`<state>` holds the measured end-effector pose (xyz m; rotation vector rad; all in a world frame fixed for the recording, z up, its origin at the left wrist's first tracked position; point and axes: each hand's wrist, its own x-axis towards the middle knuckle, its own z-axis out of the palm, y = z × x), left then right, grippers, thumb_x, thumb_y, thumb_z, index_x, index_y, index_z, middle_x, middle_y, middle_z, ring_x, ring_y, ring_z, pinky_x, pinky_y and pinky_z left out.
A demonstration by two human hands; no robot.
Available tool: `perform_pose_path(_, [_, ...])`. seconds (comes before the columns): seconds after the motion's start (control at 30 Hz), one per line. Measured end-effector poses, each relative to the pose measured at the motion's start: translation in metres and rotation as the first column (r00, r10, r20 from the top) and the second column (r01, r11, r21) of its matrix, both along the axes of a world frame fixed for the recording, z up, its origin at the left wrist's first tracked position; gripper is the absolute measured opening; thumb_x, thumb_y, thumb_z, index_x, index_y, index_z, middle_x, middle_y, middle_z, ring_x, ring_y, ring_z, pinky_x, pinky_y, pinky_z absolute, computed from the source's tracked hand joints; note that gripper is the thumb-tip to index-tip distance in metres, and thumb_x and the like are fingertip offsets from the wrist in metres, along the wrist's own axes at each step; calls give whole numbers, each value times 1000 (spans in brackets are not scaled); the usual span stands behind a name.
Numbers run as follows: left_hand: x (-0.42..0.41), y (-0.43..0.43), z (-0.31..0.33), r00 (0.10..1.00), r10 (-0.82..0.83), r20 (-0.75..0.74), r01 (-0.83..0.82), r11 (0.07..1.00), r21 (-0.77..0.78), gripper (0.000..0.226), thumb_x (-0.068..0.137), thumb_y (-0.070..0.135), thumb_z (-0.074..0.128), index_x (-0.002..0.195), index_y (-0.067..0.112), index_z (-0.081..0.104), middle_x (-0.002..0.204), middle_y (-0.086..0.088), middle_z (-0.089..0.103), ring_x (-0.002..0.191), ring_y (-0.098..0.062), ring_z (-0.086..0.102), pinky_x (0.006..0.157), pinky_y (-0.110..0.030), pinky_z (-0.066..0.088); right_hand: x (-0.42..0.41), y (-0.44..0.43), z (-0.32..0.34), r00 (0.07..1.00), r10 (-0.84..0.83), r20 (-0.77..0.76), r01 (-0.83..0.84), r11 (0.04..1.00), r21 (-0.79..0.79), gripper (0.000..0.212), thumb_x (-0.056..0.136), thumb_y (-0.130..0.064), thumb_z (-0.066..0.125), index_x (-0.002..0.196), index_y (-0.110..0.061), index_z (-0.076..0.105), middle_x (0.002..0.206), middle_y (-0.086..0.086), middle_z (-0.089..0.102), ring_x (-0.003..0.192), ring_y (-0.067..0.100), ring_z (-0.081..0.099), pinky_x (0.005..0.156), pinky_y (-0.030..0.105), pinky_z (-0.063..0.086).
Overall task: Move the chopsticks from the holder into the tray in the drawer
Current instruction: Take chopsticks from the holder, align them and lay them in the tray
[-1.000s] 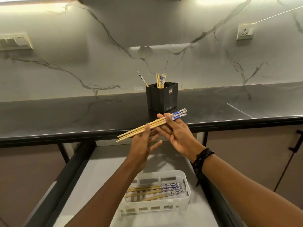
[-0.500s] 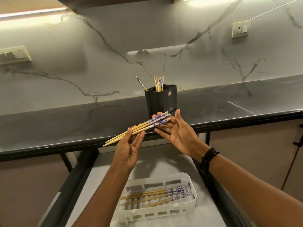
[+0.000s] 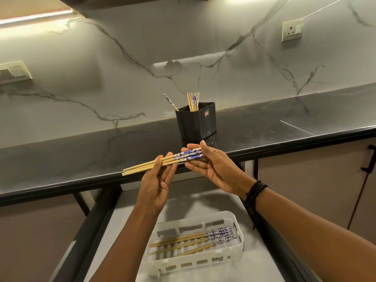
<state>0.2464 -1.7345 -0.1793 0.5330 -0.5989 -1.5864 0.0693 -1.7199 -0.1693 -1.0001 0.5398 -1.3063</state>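
A bundle of wooden chopsticks with blue-and-white ends lies across both my hands above the open drawer. My left hand pinches the bundle near its middle. My right hand supports the patterned ends with flat fingers. The black holder stands on the dark counter behind, with several chopsticks still upright in it. Below, the white slotted tray in the drawer holds several chopsticks lying lengthwise.
The dark counter edge runs across just behind my hands. The drawer's black side rails flank the grey drawer floor. A cabinet handle is at the right. A marble wall with a socket rises behind.
The bundle has turned flatter and its strands have closed together between my hands. My view has tilted so the tray appears lower right.
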Motion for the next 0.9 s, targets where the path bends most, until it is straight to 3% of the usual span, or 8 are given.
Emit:
perform_pose_path(0.13, [0, -3, 0, 998, 39, 44, -38, 999, -16, 19, 96, 11, 55, 112, 3, 58, 109, -20, 71, 101, -28, 70, 81, -37, 59, -4, 0, 2, 987, -140, -78, 139, 990, -19, 46, 85, -37, 60, 118, -5, 63, 117, 19, 70, 108, 29, 68, 87, 35, 58])
perform_pose_path(0.3, [1, -4, -1, 996, 65, 69, -63, 998, -18, 17, 95, 11, 55, 109, 4, 60, 107, -20, 72, 101, -28, 70, 81, -39, 58, -11, -3, 0, 943, -269, -193, 255, 962, -98, 27, 90, -12, 63, 114, -1, 66, 107, 17, 73, 103, 27, 71, 80, 29, 60])
perform_pose_path(0.47, [3, -4, 2, 998, 55, 34, -55, 998, -5, 15, 95, 10, 55, 107, 3, 61, 107, -19, 72, 99, -26, 70, 81, -37, 58, -12, 1, 3, 996, -76, 41, 75, 997, 16, 29, 100, -20, 50, 116, -1, 64, 117, 21, 69, 109, 31, 67, 89, 33, 58])
perform_pose_path(0.57, [4, -3, 2, 1000, 27, 5, -27, 1000, 7, 16, 94, 11, 56, 107, 2, 61, 107, -19, 72, 99, -26, 70, 79, -34, 59, -10, 4, 3, 990, 1, 142, -4, 1000, 23, 26, 97, -19, 52, 113, -5, 67, 119, 22, 68, 111, 30, 66, 89, 32, 58])
perform_pose_path(0.9, [4, -4, -1, 1000, -4, -8, 4, 1000, -10, 17, 94, 11, 57, 107, 3, 62, 110, -19, 71, 103, -27, 69, 83, -36, 58, -9, 1, -1, 988, -56, 142, 53, 998, 22, 26, 85, -13, 62, 109, -6, 68, 115, 19, 70, 103, 26, 70, 82, 30, 60])
